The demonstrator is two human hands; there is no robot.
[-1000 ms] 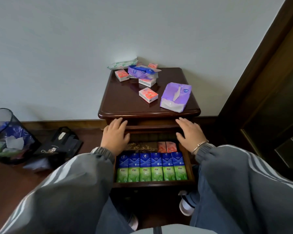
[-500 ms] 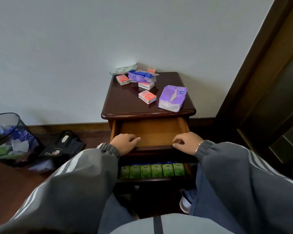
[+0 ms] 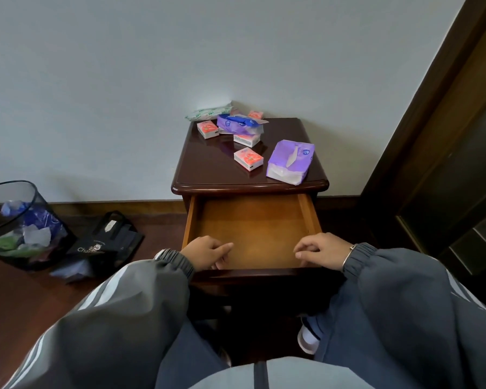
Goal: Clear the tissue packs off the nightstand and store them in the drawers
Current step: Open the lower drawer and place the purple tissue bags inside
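A pale wall backs a dark wooden nightstand (image 3: 208,169) whose top drawer (image 3: 253,228) stands open and bare inside. The left hand (image 3: 206,252) and right hand (image 3: 321,251) curl their fingers (image 3: 224,247) over the drawer's front rim, gripping it. Every tissue pack in sight lies beyond the fingers on the nightstand top: a large purple pack (image 3: 291,161) and a small red pack (image 3: 248,159) nearest, and a cluster of further packs (image 3: 240,124) farther back by the wall. I judge that filling this drawer has not started and all of them are left to store.
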